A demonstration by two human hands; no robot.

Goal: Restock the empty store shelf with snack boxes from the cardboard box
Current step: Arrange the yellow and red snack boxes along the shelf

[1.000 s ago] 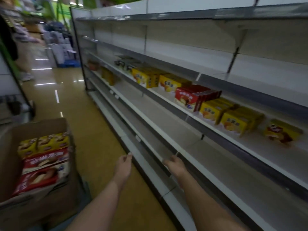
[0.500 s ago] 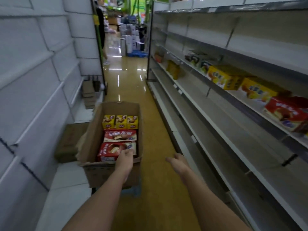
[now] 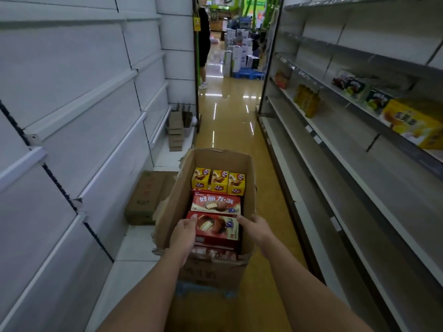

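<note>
An open cardboard box [image 3: 174, 207] stands on the aisle floor right in front of me. Inside, three small yellow snack boxes [image 3: 218, 180] line the far end, with a red snack box [image 3: 215, 203] before them. The nearest red snack box [image 3: 217, 227] lies on top of another red one. My left hand [image 3: 184, 236] grips its left edge, thumb on top. My right hand [image 3: 254, 226] holds its right edge, with fingers down beside the cardboard wall. The store shelf [image 3: 359, 180] runs along the right, its lower tiers bare.
A large yellow box [image 3: 412, 123], dark packs [image 3: 350, 83] and bottles [image 3: 308, 101] sit on the right shelves. White shelving fills the left. Flat cartons [image 3: 143, 197] lie on the floor at left. A person [image 3: 203, 39] stands at the aisle end near stacked goods [image 3: 242, 58].
My view swung from the right shelf to the cardboard box. Both hands moved into the box and closed on the nearest red snack box.
</note>
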